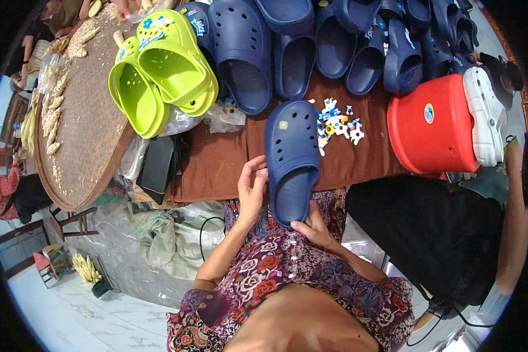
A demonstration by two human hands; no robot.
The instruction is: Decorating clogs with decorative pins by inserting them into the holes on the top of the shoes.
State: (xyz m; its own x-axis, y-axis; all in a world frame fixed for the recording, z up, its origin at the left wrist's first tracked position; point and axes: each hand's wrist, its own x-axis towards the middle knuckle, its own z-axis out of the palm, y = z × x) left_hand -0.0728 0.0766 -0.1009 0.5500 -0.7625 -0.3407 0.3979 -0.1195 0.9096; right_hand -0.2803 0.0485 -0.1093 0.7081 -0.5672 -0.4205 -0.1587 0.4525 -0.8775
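A navy blue clog [291, 136] with holes in its upper points away from me, its heel toward my body. My right hand [315, 226] grips it at the heel, the thumb on the rim. By the clog's left edge is my left hand [253, 186], its fingers curled in toward the thumb; whether anything small is pinched there I cannot make out. A small pale square piece [283, 125] sits on the clog's upper. To the right of the toe, small white, blue and yellow shoe charms [336, 124] lie heaped on the brown cloth [217, 170].
Several navy clogs [240, 56] line the far side, with a lime green pair [170, 67] at the left. A red bucket-like container [434, 123] and a white clog [484, 117] stand right. A round woven tray [94, 105] holds corn. Another person's arm [513, 217] shows at far right.
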